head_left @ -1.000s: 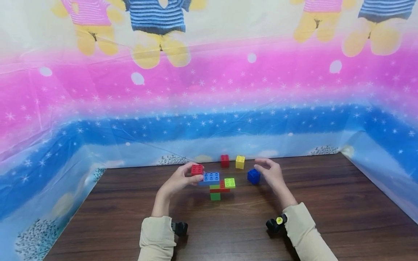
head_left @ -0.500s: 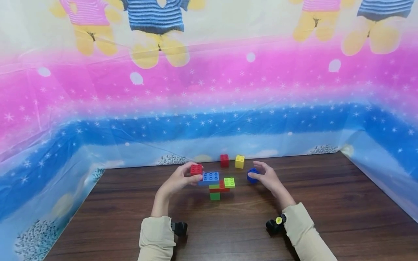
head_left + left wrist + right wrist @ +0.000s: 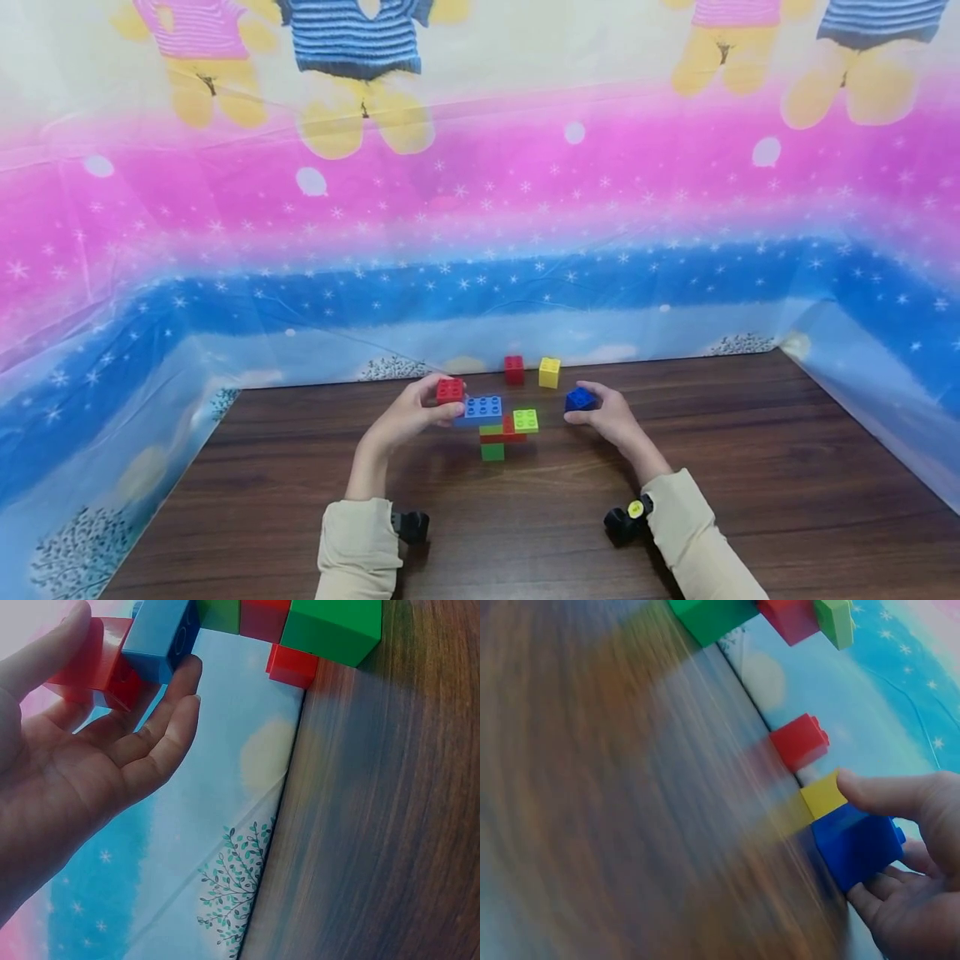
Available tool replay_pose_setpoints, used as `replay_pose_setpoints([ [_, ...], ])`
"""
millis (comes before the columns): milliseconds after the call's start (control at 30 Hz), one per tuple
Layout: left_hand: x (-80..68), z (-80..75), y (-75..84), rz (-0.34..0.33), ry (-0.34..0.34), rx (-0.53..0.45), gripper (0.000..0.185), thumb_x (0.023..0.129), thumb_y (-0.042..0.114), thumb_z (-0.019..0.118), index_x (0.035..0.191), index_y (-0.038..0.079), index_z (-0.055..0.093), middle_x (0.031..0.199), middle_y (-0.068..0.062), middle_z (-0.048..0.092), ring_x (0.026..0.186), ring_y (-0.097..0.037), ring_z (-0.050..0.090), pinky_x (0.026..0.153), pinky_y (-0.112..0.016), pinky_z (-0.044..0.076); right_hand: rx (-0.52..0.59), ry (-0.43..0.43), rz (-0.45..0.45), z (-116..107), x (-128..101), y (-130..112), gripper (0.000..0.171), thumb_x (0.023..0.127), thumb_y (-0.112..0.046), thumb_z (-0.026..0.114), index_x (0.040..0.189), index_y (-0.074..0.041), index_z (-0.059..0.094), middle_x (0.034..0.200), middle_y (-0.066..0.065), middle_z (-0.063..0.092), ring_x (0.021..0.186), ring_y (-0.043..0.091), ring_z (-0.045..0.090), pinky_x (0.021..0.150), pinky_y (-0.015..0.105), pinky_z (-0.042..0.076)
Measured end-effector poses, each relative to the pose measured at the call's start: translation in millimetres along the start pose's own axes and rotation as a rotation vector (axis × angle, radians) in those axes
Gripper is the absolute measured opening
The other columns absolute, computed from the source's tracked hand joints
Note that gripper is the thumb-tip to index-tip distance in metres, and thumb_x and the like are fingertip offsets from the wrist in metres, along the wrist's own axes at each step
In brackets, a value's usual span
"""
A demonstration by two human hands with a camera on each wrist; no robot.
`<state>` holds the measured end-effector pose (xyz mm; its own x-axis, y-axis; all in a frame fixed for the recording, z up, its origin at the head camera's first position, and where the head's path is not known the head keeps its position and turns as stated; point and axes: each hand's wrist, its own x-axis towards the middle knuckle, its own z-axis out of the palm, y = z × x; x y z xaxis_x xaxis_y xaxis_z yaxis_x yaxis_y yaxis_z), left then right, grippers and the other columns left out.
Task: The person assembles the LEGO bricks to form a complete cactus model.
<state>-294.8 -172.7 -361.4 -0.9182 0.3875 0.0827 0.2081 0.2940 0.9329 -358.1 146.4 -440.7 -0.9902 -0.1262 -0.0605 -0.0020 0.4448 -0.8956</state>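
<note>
A small brick stack [image 3: 497,432] stands mid-table: a green brick [image 3: 492,451] at the bottom, red and lime bricks above, a light-blue long brick [image 3: 481,408] on top. My left hand [image 3: 415,412] holds a small red brick [image 3: 451,390] at the left end of the light-blue brick [image 3: 160,637], thumb on top and fingers beneath. My right hand [image 3: 604,411] pinches a dark-blue brick [image 3: 580,399] just right of the stack; in the right wrist view the dark-blue brick [image 3: 857,844] sits between thumb and fingers.
A loose red brick [image 3: 513,369] and a yellow brick [image 3: 550,372] sit at the back of the wooden table [image 3: 750,467], near the colourful plastic sheet [image 3: 480,250] that walls in three sides. Bare wood lies right, left and in front.
My right hand has lowered onto the dark-blue brick and closed its thumb and fingers on it. The left hand and the stack have stayed put.
</note>
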Motion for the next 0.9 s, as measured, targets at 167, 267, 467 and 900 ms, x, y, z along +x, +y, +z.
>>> replay_pose_setpoints([
  [167, -0.3, 1.3, 1.0, -0.009, 0.006, 0.002, 0.039, 0.088, 0.017, 0.063, 0.12, -0.001, 0.05, 0.102, -0.012, 0.059, 0.085, -0.016, 0.059, 0.085, -0.045, 0.053, 0.005, 0.054, 0.016, 2.8, 0.5, 2.1, 0.064, 0.081, -0.017, 0.071, 0.137, -0.004, 0.044, 0.141, 0.025, 0.043, 0.129, 0.039, 0.044, 0.103, 0.05, 0.041],
  [267, -0.6, 1.4, 0.6, -0.002, 0.004, 0.004, 0.041, 0.088, 0.021, 0.064, 0.12, -0.001, 0.051, 0.102, -0.011, 0.059, 0.085, -0.016, 0.059, 0.084, -0.043, 0.053, -0.005, 0.07, 0.02, 3.0, 1.2, 2.8, 0.062, 0.081, -0.017, 0.07, 0.137, -0.004, 0.045, 0.141, 0.025, 0.043, 0.131, 0.039, 0.041, 0.105, 0.051, 0.038],
  [467, -1.0, -0.2, -2.0, 0.044, -0.001, 0.014, 0.042, 0.087, 0.024, 0.065, 0.115, -0.003, 0.051, 0.097, -0.006, 0.059, 0.083, -0.015, 0.06, 0.077, -0.033, 0.054, -0.03, 0.077, 0.015, 2.8, 1.8, 2.8, 0.059, 0.084, -0.021, 0.068, 0.137, -0.008, 0.047, 0.144, 0.023, 0.04, 0.134, 0.04, 0.036, 0.108, 0.054, 0.034],
  [900, 1.0, -0.3, -0.2, 0.016, -0.003, 0.005, 0.036, 0.089, 0.015, 0.062, 0.117, -0.004, 0.05, 0.1, -0.014, 0.058, 0.086, -0.02, 0.06, 0.081, -0.036, 0.054, 0.012, 0.093, -0.034, 4.0, 0.6, 0.5, 0.046, 0.089, -0.017, 0.061, 0.133, -0.012, 0.05, 0.14, 0.023, 0.045, 0.128, 0.039, 0.044, 0.103, 0.053, 0.04],
])
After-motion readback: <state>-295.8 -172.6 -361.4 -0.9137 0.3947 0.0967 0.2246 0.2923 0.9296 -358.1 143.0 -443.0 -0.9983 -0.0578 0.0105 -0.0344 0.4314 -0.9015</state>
